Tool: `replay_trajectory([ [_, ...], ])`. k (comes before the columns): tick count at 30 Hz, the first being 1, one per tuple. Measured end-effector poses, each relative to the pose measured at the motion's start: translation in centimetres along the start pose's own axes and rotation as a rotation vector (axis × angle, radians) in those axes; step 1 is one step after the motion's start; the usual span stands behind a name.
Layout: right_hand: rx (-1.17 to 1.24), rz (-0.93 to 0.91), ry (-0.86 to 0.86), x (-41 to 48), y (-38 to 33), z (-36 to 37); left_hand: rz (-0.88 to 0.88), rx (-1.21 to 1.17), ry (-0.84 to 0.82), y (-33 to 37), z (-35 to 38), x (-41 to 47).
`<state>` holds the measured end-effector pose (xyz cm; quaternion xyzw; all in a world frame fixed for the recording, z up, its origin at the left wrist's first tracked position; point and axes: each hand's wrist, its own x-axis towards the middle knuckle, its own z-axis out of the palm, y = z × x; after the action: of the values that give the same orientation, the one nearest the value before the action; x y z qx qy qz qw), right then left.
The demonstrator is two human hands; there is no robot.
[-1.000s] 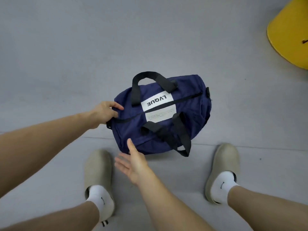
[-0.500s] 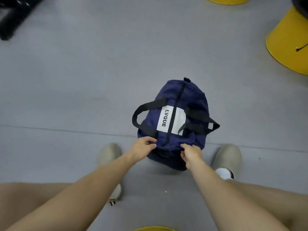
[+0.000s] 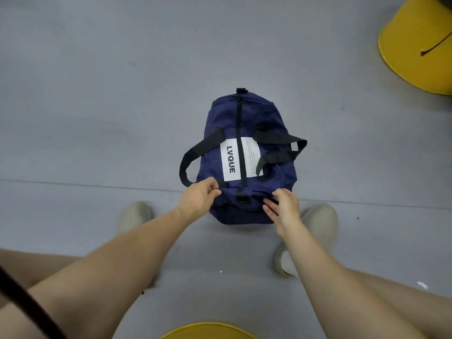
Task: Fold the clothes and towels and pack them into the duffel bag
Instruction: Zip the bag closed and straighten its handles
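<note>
Navy fabric duffel bag (image 3: 259,113) lies on a grey floor (image 3: 97,118), lengthwise away from a seated person, just in front of their feet. Its top zip runs through a white label (image 3: 230,162) reading LVQUE; black handles (image 3: 195,152) splay to either side. The left hand (image 3: 199,198) pinches the bag's near left corner between thumb and fingers. The right hand (image 3: 285,207) lies against the near right end, fingers almost straight. Beige shoes (image 3: 320,223) flank the bag. A yellow stool (image 3: 415,45) stands far right.
</note>
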<state>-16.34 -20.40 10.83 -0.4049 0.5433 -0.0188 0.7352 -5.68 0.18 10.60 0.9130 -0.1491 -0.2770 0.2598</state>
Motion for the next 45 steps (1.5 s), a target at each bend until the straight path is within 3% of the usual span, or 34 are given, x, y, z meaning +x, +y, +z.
replay_trajectory([
  [2, -0.069, -0.089, 0.098, -0.6, 1.6, -0.4, -0.019, -0.05, 0.013, 0.2, 0.4, 0.3],
  [4, -0.299, -0.229, 0.187, -1.9, 4.1, -0.6, -0.023, -0.119, 0.026, 0.5, 1.0, 0.4],
  [8, -0.693, -0.382, -0.036, -4.4, 10.1, 0.6, 0.042, -0.214, 0.126, 1.2, 2.4, -1.0],
  [11, -0.826, -0.332, -0.064, -4.0, 12.9, 2.1, 0.17, -0.092, 0.208, 1.2, 2.6, -2.0],
  [16, -0.841, -0.373, 0.028, -2.9, 13.5, 3.9, 0.408, 0.213, 0.136, -0.1, 2.4, -1.8],
  [20, -0.836, -0.381, 0.094, -1.7, 13.4, 4.7, 0.505, 0.241, 0.066, -1.2, 2.3, -0.9],
  [28, -0.771, -0.362, 0.212, -0.4, 13.8, 6.8, 0.413, 0.167, -0.082, -1.8, 2.2, 0.3],
  [38, -0.635, -0.305, 0.158, -0.8, 13.4, 6.2, 0.466, 0.176, -0.118, -1.3, 2.4, 0.1],
  [45, -0.696, -0.336, 0.089, -1.8, 12.7, 5.3, 0.453, 0.275, -0.213, -0.1, 2.0, 0.0],
])
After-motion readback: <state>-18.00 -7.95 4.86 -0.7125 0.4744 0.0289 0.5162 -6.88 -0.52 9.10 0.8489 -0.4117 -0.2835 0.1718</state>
